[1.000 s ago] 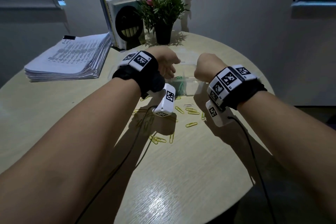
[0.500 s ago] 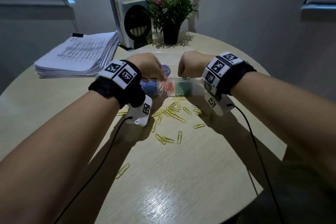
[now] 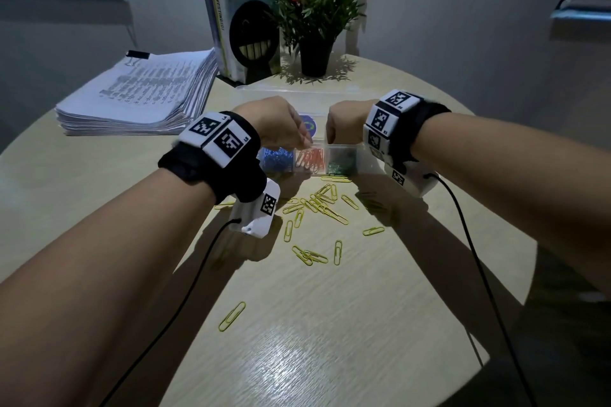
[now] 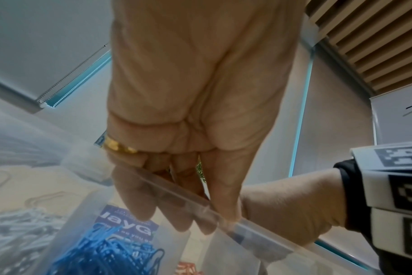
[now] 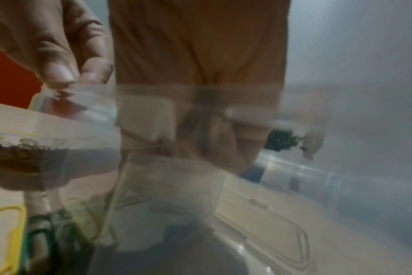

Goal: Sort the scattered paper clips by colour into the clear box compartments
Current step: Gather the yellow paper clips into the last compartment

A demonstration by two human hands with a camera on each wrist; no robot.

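A clear box (image 3: 362,162) stands mid-table with its lid (image 3: 297,94) open behind it. Its compartments hold blue clips (image 3: 276,158), orange clips (image 3: 310,158) and green clips (image 3: 342,160). My left hand (image 3: 287,125) hooks its fingers (image 4: 139,195) over the box's near rim (image 4: 176,193), above the blue clips (image 4: 106,251). My right hand (image 3: 344,125) grips the same wall further right, its fingers (image 5: 223,145) blurred behind the plastic. Several yellow clips (image 3: 324,205) lie scattered in front of the box, and one yellow clip (image 3: 233,315) lies nearer me.
A thick stack of printed paper (image 3: 145,96) lies at the back left. Books with a black bookend (image 3: 244,26) and a potted plant (image 3: 314,20) stand behind the box. Wrist-camera cables (image 3: 198,268) trail over the round table (image 3: 330,340).
Both hands have closed in on the box's near wall and taken hold of it. The head view has shifted, showing more of the yellow clips.
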